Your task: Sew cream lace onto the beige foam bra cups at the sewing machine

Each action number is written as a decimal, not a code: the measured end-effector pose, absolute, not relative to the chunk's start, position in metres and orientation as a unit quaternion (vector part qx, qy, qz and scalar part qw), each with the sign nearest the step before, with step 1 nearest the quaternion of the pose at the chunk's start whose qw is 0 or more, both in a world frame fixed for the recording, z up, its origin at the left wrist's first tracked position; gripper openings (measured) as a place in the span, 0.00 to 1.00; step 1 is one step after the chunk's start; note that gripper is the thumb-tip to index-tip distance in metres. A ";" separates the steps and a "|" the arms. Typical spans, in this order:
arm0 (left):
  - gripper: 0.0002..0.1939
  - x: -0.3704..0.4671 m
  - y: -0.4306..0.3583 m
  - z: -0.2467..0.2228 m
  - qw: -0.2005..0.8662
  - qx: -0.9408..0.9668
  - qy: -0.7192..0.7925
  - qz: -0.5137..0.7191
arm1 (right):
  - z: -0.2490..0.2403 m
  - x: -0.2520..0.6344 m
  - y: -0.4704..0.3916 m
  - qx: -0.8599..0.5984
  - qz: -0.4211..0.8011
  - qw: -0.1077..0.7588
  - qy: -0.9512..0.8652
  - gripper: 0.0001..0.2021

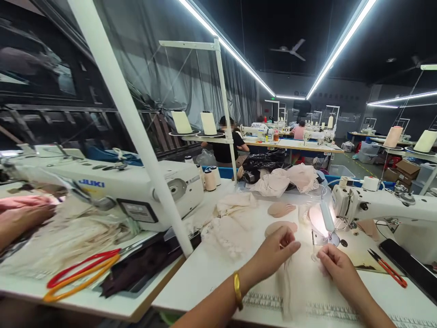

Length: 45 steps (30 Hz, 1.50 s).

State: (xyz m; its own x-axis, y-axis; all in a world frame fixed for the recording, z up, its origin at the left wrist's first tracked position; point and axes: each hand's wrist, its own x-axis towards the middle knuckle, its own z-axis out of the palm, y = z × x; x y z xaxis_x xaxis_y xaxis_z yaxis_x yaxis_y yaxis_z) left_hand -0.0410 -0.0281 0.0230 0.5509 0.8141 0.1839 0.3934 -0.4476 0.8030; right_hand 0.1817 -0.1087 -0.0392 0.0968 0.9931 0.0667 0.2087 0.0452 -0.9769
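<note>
My left hand (278, 248), with a gold bracelet (237, 290) at the wrist, has its fingers curled towards the thumb; whatever lies between them is too small to make out. Just below it, sheer beige fabric (290, 291) trails down over the table's front edge. Thumb and forefinger of my right hand (336, 266) pinch a thin, see-through edge of this fabric, close to the sewing machine's lit needle area. Two beige oval fabric pieces (282, 209) lie flat behind my left hand. The white sewing machine (385, 205) stands at the right, its small lamp (327, 216) shining.
Orange-handled thread snips (389, 269) and a black phone (409, 264) lie at the right. Beige lace fabric (232, 223) is heaped at the left. Beyond a white pole (136, 127) are a JUKI machine (102, 182), red-and-orange scissors (82, 275) and another person's hand (25, 218).
</note>
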 end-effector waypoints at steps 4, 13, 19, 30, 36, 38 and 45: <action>0.09 -0.044 0.039 0.047 0.150 0.839 0.458 0.252 | -0.052 0.183 -0.101 -0.550 0.400 0.481 -0.553 0.23; 0.16 -0.019 0.097 0.048 0.067 0.853 0.497 0.146 | -0.047 0.182 -0.103 -0.572 0.403 0.488 -0.521 0.24; 0.14 -0.019 0.068 0.068 0.113 0.856 0.455 0.216 | -0.031 0.182 -0.105 -0.557 0.442 0.530 -0.462 0.26; 0.07 -0.007 -0.002 0.070 0.177 0.938 0.279 0.106 | -0.024 0.172 -0.113 -0.540 0.415 0.549 -0.484 0.29; 0.27 -0.002 -0.020 0.089 0.225 0.953 0.163 0.119 | 0.031 0.176 -0.137 -0.564 0.328 0.417 -0.633 0.12; 0.35 -0.002 -0.029 0.095 0.304 0.941 0.116 0.097 | 0.060 0.181 -0.149 -0.559 0.321 0.331 -0.689 0.09; 0.19 0.001 -0.051 0.093 0.523 0.850 0.024 0.047 | 0.133 0.190 -0.173 -0.501 0.291 0.185 -0.793 0.12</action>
State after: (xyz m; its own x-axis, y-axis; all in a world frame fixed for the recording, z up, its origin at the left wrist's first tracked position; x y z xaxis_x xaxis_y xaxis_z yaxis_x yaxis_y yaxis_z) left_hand 0.0011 -0.0509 0.0927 0.9945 0.0897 0.0546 -0.0083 -0.4509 0.8925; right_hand 0.1897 -0.1730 0.1326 -0.4283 0.9036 0.0025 0.6879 0.3279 -0.6475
